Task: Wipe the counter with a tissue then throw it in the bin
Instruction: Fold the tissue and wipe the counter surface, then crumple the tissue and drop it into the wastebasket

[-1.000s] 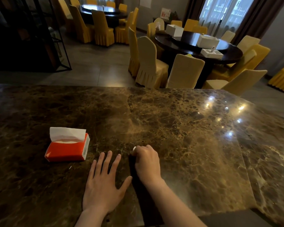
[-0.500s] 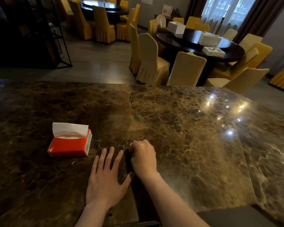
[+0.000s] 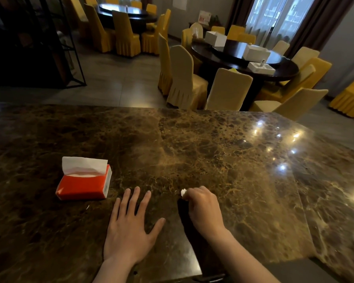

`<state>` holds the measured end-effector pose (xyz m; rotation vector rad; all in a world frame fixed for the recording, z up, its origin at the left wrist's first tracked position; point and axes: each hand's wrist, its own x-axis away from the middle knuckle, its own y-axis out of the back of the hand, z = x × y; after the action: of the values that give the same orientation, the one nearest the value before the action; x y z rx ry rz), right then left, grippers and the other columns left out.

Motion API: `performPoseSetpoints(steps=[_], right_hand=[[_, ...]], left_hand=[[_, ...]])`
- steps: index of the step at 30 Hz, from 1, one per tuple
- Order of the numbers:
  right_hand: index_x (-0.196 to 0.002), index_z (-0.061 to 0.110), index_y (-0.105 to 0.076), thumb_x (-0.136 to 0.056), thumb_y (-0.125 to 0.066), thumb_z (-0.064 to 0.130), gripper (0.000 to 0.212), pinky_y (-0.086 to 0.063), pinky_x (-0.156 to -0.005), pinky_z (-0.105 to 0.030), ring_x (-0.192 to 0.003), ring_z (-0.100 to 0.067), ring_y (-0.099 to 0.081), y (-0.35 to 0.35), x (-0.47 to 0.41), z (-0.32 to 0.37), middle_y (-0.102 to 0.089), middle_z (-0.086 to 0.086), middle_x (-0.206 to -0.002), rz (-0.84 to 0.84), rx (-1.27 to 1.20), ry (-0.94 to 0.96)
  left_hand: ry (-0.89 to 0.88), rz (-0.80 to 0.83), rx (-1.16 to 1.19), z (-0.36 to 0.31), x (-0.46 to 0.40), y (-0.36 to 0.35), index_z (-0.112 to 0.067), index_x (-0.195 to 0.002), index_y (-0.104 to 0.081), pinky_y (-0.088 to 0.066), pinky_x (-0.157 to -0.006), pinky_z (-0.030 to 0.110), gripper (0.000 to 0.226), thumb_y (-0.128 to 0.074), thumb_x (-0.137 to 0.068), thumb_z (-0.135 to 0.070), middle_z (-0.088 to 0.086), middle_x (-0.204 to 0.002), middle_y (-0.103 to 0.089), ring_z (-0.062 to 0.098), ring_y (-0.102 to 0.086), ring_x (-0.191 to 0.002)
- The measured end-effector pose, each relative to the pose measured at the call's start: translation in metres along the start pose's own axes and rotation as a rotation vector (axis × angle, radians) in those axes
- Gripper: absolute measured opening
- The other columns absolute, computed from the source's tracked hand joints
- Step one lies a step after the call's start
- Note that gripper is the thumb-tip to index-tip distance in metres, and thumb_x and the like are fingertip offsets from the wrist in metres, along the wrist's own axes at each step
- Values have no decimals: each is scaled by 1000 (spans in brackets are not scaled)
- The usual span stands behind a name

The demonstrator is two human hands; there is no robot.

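A dark brown marble counter (image 3: pixel 223 152) fills the lower part of the head view. My right hand (image 3: pixel 202 209) rests on it near the front, fingers curled around a crumpled white tissue (image 3: pixel 183 193); only a small white tip shows past the knuckles. My left hand (image 3: pixel 129 229) lies flat on the counter just to the left, palm down, fingers spread, holding nothing. A red tissue pack (image 3: pixel 84 184) with a white sheet standing out of its top sits on the counter left of both hands. No bin is in view.
Beyond the counter's far edge is a dining room: a dark round table (image 3: pixel 243 60) with white boxes, ringed by yellow-covered chairs (image 3: pixel 184 78). A second round table (image 3: pixel 123 11) stands at the back left. A dark metal shelf frame (image 3: pixel 70 48) stands at the far left.
My right hand with the tissue slid left toward my left hand, then back to the right, opening a gap between them. My left hand stayed flat in place.
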<state>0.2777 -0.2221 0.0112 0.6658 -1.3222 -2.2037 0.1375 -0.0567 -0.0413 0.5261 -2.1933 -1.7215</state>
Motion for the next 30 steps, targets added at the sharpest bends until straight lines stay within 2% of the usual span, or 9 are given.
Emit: performPoseSetpoints(steps=[6, 11, 16, 18, 22, 27, 30], right_hand=[[-89, 9, -77, -85, -63, -8, 23, -50, -67, -37, -81, -27, -64, 12, -11, -26, -73, -9, -82, -174, 15, -268], [-91, 13, -77, -83, -63, -8, 26, -56, -70, -38, -84, -21, -64, 3, -1, -5, -75, -2, -84, -105, 27, -162], [-89, 17, -80, -83, -67, -6, 26, -44, -67, -25, -84, -21, -69, 3, 6, 3, -78, -2, -86, -108, -6, -159], [-88, 18, -80, -84, -67, -5, 26, -47, -67, -26, -84, -21, -71, 4, 9, 5, -79, -1, -87, -99, -23, -166], [-87, 21, -79, -84, -71, -2, 25, -61, -73, -33, -82, -14, -72, 10, 25, 12, -79, 5, -86, -82, -176, -247], [-91, 25, -78, -85, -80, 7, 19, -61, -73, -24, -80, -3, -70, 28, 60, 30, -75, 12, -84, -147, -367, -262], [-89, 28, -76, -84, -82, 11, 19, -60, -69, -23, -77, -5, -71, 41, 90, 46, -75, 10, -80, -114, -517, -285]], left_hand=[[-12, -12, 3, 1, 2, 1, -40, -162, 9, 16, -128, 44, 93, 1, -84, -90, -5, -174, 17, 15, 31, -154], [-6, -41, -6, 0, 1, -3, -41, -162, 5, 19, -126, 43, 92, -1, -85, -91, -4, -175, 11, 16, 28, -155], [1, -57, -3, 2, 0, -6, -40, -163, -1, 15, -127, 44, 92, -3, -86, -90, -2, -175, 4, 18, 23, -157], [-5, -58, 0, 2, -1, -6, -39, -163, -3, 12, -128, 45, 92, -4, -86, -90, -1, -176, 2, 19, 21, -158], [-6, -43, -18, 2, 0, -6, -38, -163, 0, 10, -129, 46, 93, -1, -86, -89, -1, -176, 5, 20, 21, -158], [-16, -13, -20, 2, -2, -3, -36, -164, -1, 7, -130, 48, 93, -2, -86, -88, 1, -176, 4, 22, 17, -159], [-23, 2, -24, 1, -2, 1, -35, -164, -1, 6, -130, 49, 92, -4, -87, -86, 2, -176, 5, 24, 17, -159]])
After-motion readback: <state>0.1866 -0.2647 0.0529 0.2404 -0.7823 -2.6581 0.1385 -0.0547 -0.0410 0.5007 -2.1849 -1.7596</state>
